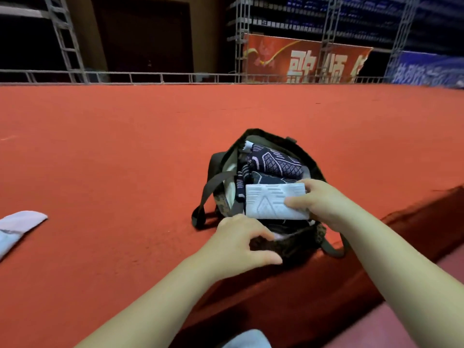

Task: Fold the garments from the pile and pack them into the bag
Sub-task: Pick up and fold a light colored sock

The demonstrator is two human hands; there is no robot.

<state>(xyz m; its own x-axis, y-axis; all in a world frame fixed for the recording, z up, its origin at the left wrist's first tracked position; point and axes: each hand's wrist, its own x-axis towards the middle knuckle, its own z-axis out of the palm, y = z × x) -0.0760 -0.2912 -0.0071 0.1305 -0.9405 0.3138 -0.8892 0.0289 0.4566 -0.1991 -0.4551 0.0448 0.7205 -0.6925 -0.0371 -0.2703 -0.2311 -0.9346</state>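
Observation:
A dark bag (311,169) lies open on the red carpet near its front edge. Inside it sit folded dark garments with a pale grid pattern (273,162). My right hand (319,202) pinches a folded white garment (268,202) by its right end and holds it over the bag's mouth. My left hand (238,242) grips the bag's near rim, thumb and fingers curled round the fabric. A dark strap (211,192) loops out on the bag's left side.
A pale garment (17,227) lies at the far left edge on the red carpet (125,146). Another pale cloth (248,339) shows at the bottom edge. The carpeted platform drops off at the front right. Metal truss and banners stand behind the platform.

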